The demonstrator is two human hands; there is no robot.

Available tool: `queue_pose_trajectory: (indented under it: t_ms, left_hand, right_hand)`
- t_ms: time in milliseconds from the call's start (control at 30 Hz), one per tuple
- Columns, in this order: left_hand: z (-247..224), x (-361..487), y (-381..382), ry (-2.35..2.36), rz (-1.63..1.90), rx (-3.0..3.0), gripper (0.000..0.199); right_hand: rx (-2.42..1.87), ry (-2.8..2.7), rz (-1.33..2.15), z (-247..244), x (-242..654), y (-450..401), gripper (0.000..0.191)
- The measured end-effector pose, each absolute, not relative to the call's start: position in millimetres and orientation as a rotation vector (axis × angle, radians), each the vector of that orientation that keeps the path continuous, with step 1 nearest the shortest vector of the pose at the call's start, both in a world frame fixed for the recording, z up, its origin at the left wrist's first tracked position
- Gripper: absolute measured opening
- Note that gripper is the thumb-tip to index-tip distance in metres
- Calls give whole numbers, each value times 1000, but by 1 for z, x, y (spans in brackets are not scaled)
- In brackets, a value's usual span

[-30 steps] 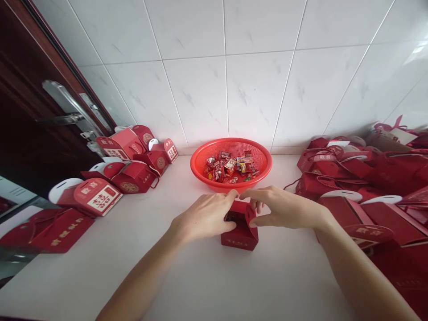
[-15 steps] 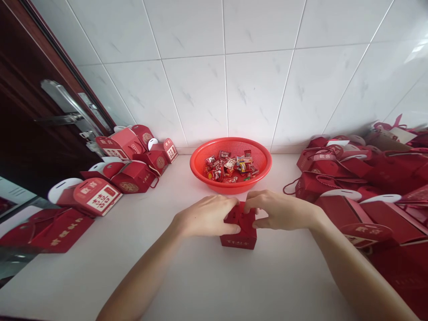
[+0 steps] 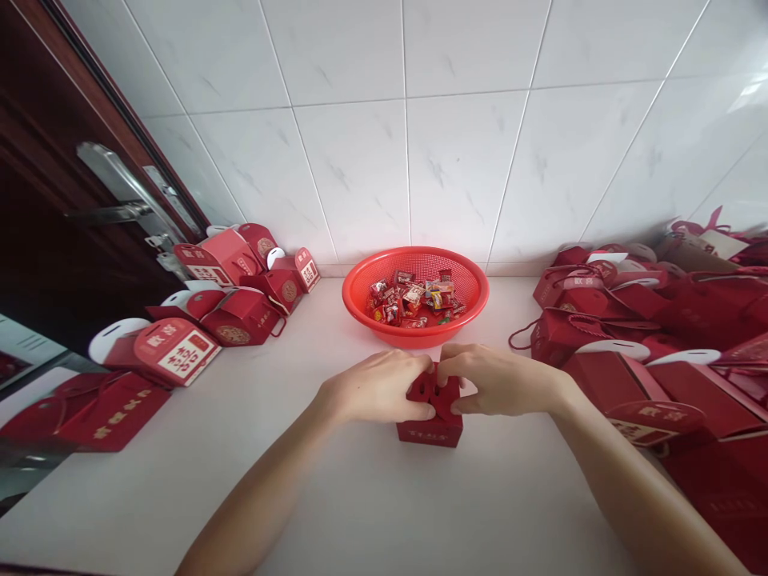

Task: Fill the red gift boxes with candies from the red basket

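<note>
A small red candy box [image 3: 430, 433] with pale gold lettering stands upright on the white table, in front of the basket. My left hand [image 3: 384, 386] grips its top flaps from the left, the thumb lying along the near edge. From the right, my right hand [image 3: 495, 379] holds the same flaps, with its thumb at the near right edge. Between the hands, small holes show in the top flaps. Fingertips on the far side are partly hidden. Just behind is a red plastic basket [image 3: 414, 339] with wrapped candies [image 3: 414, 298] in it.
Several red gift boxes [image 3: 185, 352] line the left side, near a dark door with a metal handle [image 3: 123, 210]. A crowded pile of red boxes [image 3: 624, 384] fills the right side. A white tiled wall [image 3: 462, 160] closes off the back of the table [image 3: 360, 504].
Both hands stay on the box's top, and their thumbs have shifted slightly. The top flaps have moved a little, with the holes between the hands now showing more clearly.
</note>
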State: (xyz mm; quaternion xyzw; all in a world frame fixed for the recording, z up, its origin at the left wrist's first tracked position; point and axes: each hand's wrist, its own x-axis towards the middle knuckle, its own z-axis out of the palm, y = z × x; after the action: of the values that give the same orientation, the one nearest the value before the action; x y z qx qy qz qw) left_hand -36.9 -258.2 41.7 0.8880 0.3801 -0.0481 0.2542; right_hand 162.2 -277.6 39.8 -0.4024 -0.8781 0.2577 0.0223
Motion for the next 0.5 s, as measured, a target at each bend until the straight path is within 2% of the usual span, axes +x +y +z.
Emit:
queue_pose_trajectory:
  t_ms: [500]
  left_hand:
    - [43, -37, -258, 1013, -167, 2406, 21]
  right_hand:
    - [-1289, -2743, 832, 41, 163, -276, 14]
